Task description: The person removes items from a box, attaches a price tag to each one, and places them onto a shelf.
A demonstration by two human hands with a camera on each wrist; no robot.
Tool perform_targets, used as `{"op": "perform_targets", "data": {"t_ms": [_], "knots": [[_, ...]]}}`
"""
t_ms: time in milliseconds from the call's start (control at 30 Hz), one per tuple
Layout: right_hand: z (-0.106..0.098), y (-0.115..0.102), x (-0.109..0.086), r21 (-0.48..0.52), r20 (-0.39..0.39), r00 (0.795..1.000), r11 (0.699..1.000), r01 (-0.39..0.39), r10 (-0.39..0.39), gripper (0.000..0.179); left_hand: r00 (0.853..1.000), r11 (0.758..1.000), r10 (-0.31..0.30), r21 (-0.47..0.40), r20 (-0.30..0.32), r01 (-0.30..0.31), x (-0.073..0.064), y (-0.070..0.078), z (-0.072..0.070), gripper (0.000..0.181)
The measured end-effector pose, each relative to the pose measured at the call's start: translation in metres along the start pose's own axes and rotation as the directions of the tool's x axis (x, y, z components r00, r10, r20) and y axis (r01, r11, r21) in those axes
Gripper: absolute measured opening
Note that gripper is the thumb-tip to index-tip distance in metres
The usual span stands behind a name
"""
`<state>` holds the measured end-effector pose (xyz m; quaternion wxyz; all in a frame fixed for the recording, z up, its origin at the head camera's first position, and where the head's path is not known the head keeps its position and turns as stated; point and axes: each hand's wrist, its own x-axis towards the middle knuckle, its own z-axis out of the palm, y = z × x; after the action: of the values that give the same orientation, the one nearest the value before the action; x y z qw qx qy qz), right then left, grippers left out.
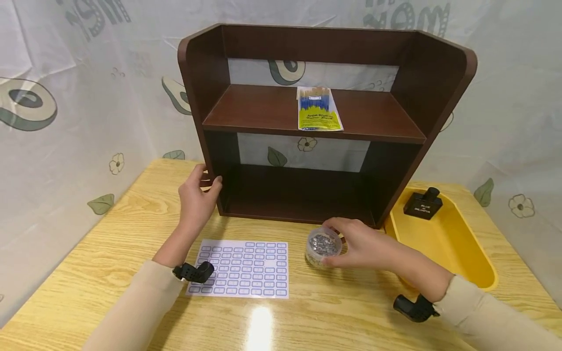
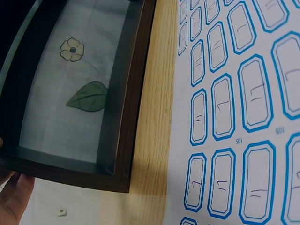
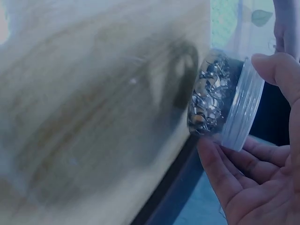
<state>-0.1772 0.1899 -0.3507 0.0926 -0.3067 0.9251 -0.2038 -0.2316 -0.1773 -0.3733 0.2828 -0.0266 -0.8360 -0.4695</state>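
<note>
A dark brown two-tier shelf (image 1: 290, 130) stands on the wooden table. My left hand (image 1: 198, 191) grips the lower part of its left side panel, thumb at the front edge and fingers around the outside. In the left wrist view only some fingertips (image 2: 18, 197) show by the panel. My right hand (image 1: 357, 242) holds a round clear plastic tub (image 1: 323, 247) in front of the shelf's lower right corner. Small shiny metal pieces, resembling thumbtacks, fill the tub (image 3: 209, 96). The right wrist view has the thumb and fingers on opposite sides of it.
A pack of artist brushes (image 1: 319, 109) lies on the upper shelf. On the right, a yellow tray (image 1: 443, 243) contains a black bottle (image 1: 423, 204). A sheet of blue-framed labels (image 1: 241, 269) lies on the table in front of the shelf. Patterned fabric (image 1: 110, 97) hangs behind.
</note>
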Motion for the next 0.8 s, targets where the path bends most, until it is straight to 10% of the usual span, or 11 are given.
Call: {"op": "perform_targets", "data": {"t_ms": [800], "knots": [[0.028,0.0,0.008,0.044,0.003,0.994,0.993,-0.112,0.112,0.081,0.988,0.99,-0.139,0.013,0.063,0.139,-0.005,0.009,-0.008,0.043]]}}
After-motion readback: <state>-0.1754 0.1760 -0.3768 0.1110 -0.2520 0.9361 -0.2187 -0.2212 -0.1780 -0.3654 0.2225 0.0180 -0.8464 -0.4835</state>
